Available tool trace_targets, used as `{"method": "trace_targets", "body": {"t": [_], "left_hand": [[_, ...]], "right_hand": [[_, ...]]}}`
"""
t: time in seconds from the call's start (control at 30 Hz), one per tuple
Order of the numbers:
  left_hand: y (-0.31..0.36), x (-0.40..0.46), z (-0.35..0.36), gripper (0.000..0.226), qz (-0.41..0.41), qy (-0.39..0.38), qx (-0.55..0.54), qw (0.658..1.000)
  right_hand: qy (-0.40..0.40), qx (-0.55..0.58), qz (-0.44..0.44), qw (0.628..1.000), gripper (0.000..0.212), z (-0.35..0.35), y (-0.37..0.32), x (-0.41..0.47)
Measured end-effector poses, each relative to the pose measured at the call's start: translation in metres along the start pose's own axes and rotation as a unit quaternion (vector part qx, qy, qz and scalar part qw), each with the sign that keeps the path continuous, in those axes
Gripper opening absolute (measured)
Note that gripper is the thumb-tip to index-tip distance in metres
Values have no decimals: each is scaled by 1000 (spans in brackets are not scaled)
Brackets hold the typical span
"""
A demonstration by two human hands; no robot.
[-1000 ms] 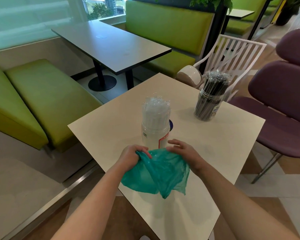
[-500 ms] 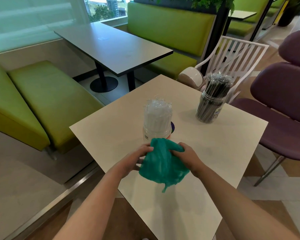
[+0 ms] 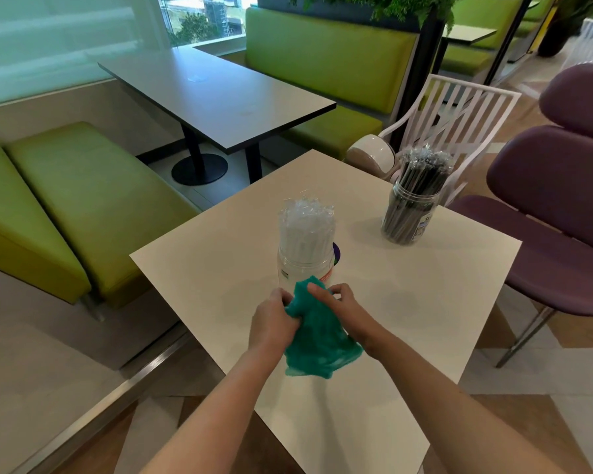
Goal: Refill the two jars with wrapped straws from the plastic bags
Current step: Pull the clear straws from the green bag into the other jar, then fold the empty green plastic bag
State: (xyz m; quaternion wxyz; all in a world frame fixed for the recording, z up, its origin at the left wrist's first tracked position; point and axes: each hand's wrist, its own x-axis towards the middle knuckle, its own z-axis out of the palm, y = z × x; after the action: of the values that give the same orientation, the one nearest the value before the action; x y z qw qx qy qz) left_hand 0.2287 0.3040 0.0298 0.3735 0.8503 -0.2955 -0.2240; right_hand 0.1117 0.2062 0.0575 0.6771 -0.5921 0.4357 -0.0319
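1. Over the near half of the pale square table (image 3: 408,319), both hands work a crumpled teal plastic bag (image 3: 314,340) held just above the tabletop.
2. Left hand (image 3: 273,323) has its fingers curled into the bag's left side, gripping a bunched fold.
3. Right hand (image 3: 339,307) pinches the bag's upper edge, fingers bent over the plastic.
4. Just beyond the hands stands a clear jar (image 3: 305,265) packed full of white wrapped straws (image 3: 307,227), upright, its lower front partly hidden by the bag.
5. Further back, toward the right corner, a second jar (image 3: 408,220) holds dark wrapped straws (image 3: 421,172) that lean a little and fan out at the top; it stands well apart from the first.
6. Behind that corner sits a white slatted chair (image 3: 459,111); a purple chair (image 3: 562,200) stands to the right, and green benches (image 3: 83,193) flank a dark table (image 3: 220,97) farther off.
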Motion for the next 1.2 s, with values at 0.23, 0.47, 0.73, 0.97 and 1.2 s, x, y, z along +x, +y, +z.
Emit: {"method": "trace_targets", "body": {"t": [0.23,0.47,0.73,0.97,1.2], "left_hand": [[1,-4,20,26,51,-130,-67,988],[20,-8,18,40,-104,-227,-343,906],[44,-6,45,49,-104,-266,-267,920],[79,-12,98,23,-156,-154,-320,922],[126,-34,146,26,-218,-204,-444,845]], "right_hand": [[82,-33,-45,995,29,-15,5,22],[101,79,-83,988,32,-47,10,16],[63,117,-154,979,23,-76,14,-4],[-1,0,-95,995,35,-126,40,-35],[106,35,-176,978,39,-195,73,-34]]}}
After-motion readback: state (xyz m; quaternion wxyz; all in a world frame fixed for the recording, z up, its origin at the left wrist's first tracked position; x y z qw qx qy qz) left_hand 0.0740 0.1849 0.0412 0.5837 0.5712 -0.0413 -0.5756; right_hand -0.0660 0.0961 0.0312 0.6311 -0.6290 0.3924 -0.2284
